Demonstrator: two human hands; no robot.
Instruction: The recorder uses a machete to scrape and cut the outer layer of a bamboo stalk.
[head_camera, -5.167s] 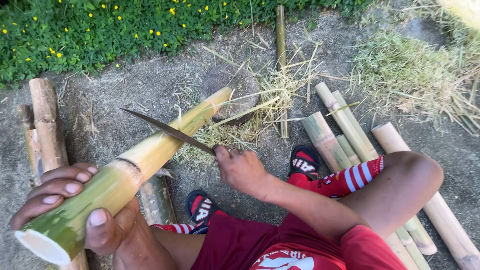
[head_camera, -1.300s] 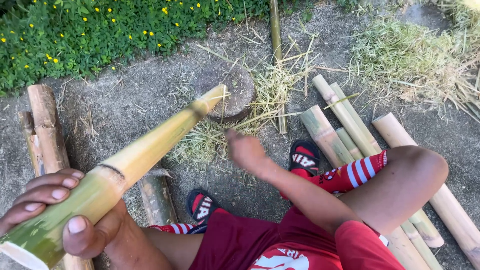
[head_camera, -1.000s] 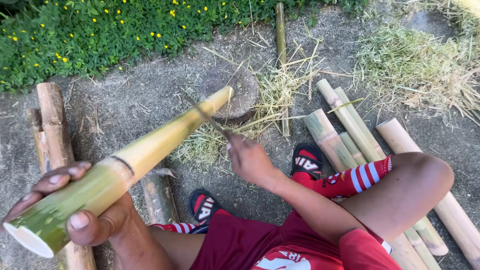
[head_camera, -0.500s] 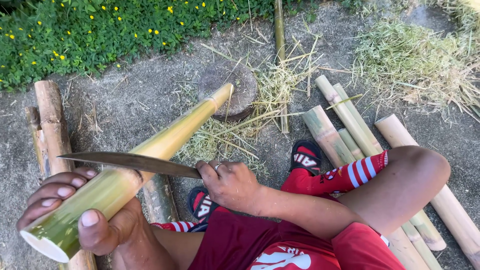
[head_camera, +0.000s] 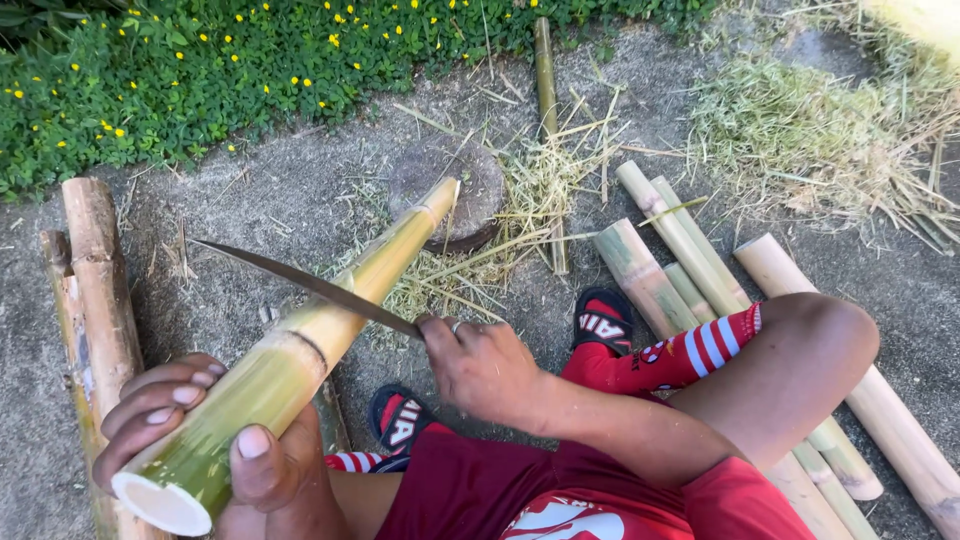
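Note:
My left hand (head_camera: 205, 435) grips the near, hollow end of a long green-yellow bamboo pole (head_camera: 300, 360). The pole slants away from me, and its far tip rests on a round wooden block (head_camera: 470, 185) on the ground. My right hand (head_camera: 480, 365) is shut on the handle of a long dark knife (head_camera: 300, 282). The blade lies across the top of the pole near a dark node ring, pointing to the far left.
Cut bamboo lengths (head_camera: 680, 250) lie on the right by my bent leg (head_camera: 760, 370). Two weathered poles (head_camera: 90, 290) lie at the left. Shavings (head_camera: 540, 190) litter the bare ground, dry grass (head_camera: 820, 140) is piled far right, green plants (head_camera: 200, 70) border the top.
My right hand swung the knife down along the pole's far part, then drew it back toward me. Now the blade rests across the pole a little farther up. The left hand keeps its grip.

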